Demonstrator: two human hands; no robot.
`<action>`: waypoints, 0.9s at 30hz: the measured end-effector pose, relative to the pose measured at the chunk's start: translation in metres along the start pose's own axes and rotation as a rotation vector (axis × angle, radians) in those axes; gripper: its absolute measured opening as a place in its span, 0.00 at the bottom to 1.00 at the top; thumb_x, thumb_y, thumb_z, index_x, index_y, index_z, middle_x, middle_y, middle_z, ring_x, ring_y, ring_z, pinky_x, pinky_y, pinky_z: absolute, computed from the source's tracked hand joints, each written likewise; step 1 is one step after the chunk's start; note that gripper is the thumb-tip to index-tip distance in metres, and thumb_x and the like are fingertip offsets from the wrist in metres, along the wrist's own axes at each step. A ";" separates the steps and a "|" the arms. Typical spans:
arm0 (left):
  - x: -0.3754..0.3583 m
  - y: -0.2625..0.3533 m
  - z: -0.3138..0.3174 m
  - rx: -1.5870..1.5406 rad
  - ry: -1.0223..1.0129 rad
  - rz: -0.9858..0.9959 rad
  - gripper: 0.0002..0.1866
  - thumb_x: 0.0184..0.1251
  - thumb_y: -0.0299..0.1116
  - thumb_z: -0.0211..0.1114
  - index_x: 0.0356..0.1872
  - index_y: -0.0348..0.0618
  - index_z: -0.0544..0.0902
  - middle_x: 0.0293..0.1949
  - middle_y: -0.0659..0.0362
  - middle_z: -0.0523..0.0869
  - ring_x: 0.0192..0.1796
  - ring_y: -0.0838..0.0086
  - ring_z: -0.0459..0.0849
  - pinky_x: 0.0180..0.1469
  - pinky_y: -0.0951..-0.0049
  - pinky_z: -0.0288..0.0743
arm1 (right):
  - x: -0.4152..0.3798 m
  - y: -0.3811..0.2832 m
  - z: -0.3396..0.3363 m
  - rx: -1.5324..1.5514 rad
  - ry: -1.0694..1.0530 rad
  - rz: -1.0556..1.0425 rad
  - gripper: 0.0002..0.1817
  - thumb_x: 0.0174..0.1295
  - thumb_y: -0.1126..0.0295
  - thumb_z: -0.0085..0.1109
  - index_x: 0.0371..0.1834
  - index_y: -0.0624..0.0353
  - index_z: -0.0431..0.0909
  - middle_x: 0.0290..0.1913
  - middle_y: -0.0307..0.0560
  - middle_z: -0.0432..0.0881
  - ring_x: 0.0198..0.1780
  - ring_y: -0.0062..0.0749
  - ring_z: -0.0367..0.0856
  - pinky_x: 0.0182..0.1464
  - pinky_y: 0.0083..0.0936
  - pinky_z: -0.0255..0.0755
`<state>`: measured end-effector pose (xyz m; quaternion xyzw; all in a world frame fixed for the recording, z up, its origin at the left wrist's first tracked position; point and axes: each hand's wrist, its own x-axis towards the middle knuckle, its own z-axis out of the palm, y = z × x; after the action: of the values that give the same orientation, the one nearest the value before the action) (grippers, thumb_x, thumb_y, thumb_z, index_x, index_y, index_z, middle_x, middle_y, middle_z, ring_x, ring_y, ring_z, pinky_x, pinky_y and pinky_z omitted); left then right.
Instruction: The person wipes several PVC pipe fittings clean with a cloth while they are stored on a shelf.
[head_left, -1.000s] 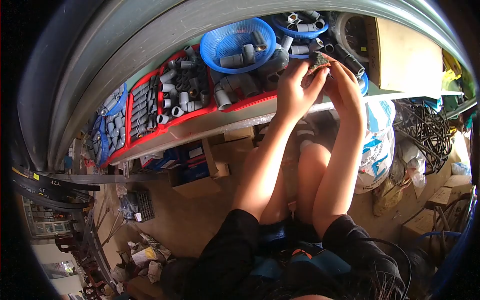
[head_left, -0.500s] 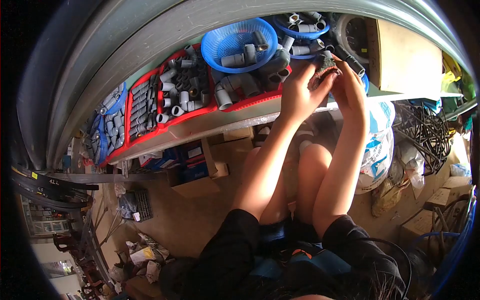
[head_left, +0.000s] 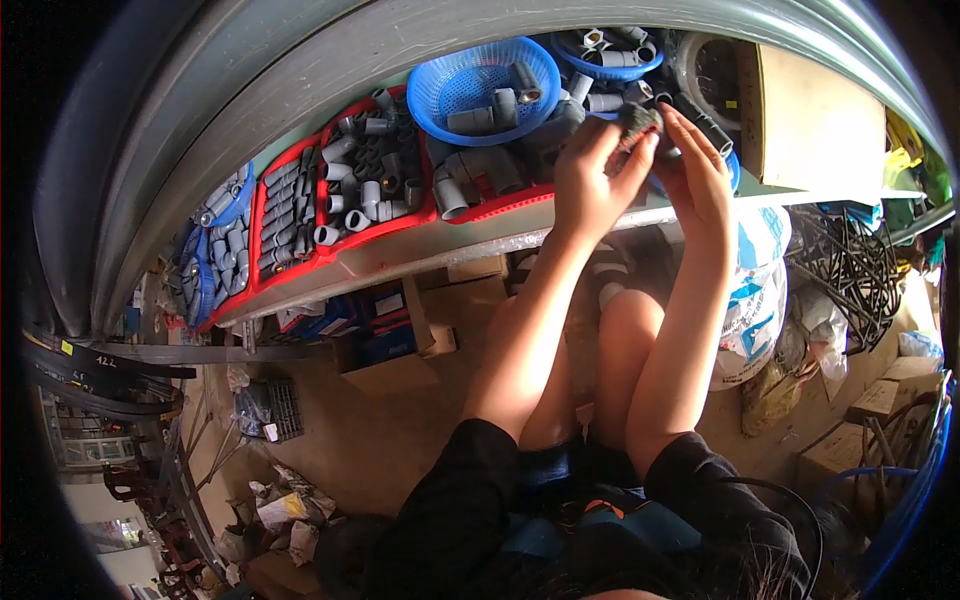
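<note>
My left hand is closed round a crumpled greenish-and-red cloth, pinching it between thumb and fingers above the bench's front edge. Close beside it, my right hand has its fingers bent inward, facing the cloth. Whatever sits inside those fingers is dark and mostly hidden. Just left of my hands, a blue basket holds a few grey pipe fittings. Larger grey elbows lie in a red tray below it.
More red trays of small fittings continue leftward along the bench. A second blue basket stands behind my hands, near a cardboard box. Grey pipes arch overhead. Below the bench are an open carton and a white sack.
The cloth has shifted slightly up and left with my left hand. A gap has opened between my two hands, and the right fingers have come away from the cloth.
</note>
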<state>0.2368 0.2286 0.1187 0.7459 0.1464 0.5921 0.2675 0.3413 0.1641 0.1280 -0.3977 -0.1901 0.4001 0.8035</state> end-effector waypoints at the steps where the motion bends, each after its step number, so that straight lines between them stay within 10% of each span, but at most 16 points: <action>1: -0.002 0.002 0.003 0.024 -0.010 -0.013 0.07 0.59 0.29 0.68 0.36 0.38 0.82 0.28 0.55 0.81 0.28 0.68 0.80 0.31 0.72 0.71 | 0.002 0.002 -0.003 0.016 0.020 0.004 0.15 0.65 0.67 0.58 0.51 0.61 0.79 0.40 0.40 0.82 0.36 0.19 0.79 0.36 0.16 0.75; 13: -0.007 0.006 0.011 -0.254 0.054 -0.198 0.07 0.64 0.29 0.64 0.37 0.36 0.82 0.30 0.59 0.83 0.31 0.80 0.79 0.34 0.78 0.71 | 0.000 -0.003 0.005 -0.165 0.223 0.033 0.15 0.63 0.56 0.60 0.35 0.57 0.82 0.27 0.32 0.80 0.26 0.13 0.74 0.29 0.12 0.69; 21: -0.006 0.004 0.003 -0.124 -0.104 -0.271 0.08 0.65 0.30 0.61 0.37 0.35 0.82 0.29 0.54 0.85 0.31 0.71 0.84 0.34 0.74 0.74 | 0.002 -0.005 -0.003 -0.406 0.128 -0.203 0.14 0.60 0.60 0.65 0.41 0.59 0.81 0.33 0.37 0.82 0.31 0.14 0.77 0.34 0.11 0.71; 27: -0.008 0.005 0.001 -0.449 -0.092 -0.583 0.12 0.67 0.35 0.62 0.38 0.35 0.84 0.30 0.65 0.83 0.31 0.86 0.76 0.35 0.83 0.68 | 0.000 -0.008 -0.001 -0.337 0.117 -0.269 0.21 0.54 0.67 0.71 0.50 0.60 0.76 0.37 0.40 0.82 0.37 0.17 0.78 0.39 0.12 0.71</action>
<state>0.2351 0.2202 0.1147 0.6215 0.2069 0.4741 0.5884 0.3453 0.1606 0.1334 -0.5199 -0.2583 0.2282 0.7816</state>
